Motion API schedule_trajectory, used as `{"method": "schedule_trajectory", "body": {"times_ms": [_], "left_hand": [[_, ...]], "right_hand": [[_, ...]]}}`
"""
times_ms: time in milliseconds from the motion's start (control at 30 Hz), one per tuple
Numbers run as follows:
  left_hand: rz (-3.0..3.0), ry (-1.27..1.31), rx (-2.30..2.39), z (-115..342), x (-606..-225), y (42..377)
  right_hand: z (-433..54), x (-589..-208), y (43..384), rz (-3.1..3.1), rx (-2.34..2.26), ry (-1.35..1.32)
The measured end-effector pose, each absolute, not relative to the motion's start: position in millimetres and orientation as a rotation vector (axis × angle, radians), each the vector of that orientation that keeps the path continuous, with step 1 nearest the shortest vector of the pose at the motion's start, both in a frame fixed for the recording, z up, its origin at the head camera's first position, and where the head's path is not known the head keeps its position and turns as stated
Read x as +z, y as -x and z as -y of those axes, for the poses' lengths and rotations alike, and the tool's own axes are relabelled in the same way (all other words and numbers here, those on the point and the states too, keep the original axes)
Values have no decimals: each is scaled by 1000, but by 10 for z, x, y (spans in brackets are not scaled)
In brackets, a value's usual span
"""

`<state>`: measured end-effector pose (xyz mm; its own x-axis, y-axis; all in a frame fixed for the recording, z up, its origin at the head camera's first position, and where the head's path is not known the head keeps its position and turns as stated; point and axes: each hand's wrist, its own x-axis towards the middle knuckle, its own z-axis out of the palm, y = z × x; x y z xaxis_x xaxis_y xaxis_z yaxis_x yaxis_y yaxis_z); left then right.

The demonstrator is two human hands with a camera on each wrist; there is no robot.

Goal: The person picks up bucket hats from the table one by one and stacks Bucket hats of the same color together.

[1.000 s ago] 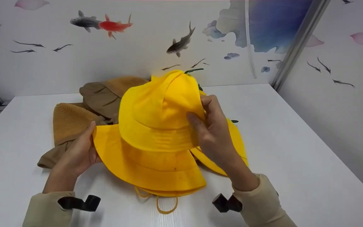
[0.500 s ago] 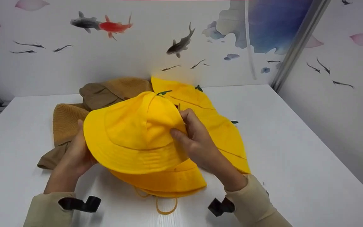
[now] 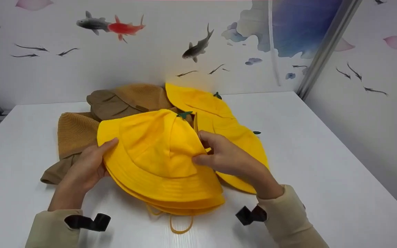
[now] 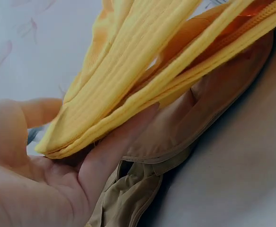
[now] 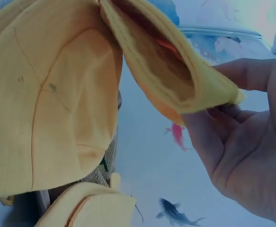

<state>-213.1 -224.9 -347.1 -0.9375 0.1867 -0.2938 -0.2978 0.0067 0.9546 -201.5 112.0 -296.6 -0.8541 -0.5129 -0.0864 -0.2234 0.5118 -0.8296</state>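
Observation:
A yellow bucket hat [image 3: 150,148] with a green leaf tab on its crown lies over another yellow hat [image 3: 203,203], whose brim shows just below. My left hand [image 3: 84,167] holds both brims together at the left, thumb on top. The left wrist view has the layered brims [image 4: 114,90] between thumb and fingers. On the right side, my right hand [image 3: 231,155] pinches the upper hat's edge. From the right wrist view, thumb and fingers grip a folded yellow brim [image 5: 194,90]. A thin cord loop [image 3: 181,231] hangs below the lower hat.
More yellow hats [image 3: 243,141] lie behind and to the right on the white table [image 3: 322,172]. Brown hats [image 3: 78,132], some of knitted texture, are heaped at the back left. A fish-patterned wall [image 3: 157,51] stands behind.
My right hand has brought the upper yellow hat down and left onto the lower one. The left thumb now lies over the upper brim too. The other hats stay put.

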Motion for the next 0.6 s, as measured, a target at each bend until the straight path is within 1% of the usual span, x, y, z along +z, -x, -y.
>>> {"method": "schedule_trajectory", "body": {"times_ms": [167, 300, 600], "left_hand": [[-2016, 171, 1956, 2248, -3481, 2130], [-2057, 164, 1928, 2251, -3488, 2125], [-2115, 119, 1925, 2242, -3498, 2118]], "right_hand": [[-1155, -3020, 2086, -2421, -1048, 553], [-1151, -3088, 2135, -2422, -997, 466], [-1154, -3173, 2173, -2486, -899, 426]]}}
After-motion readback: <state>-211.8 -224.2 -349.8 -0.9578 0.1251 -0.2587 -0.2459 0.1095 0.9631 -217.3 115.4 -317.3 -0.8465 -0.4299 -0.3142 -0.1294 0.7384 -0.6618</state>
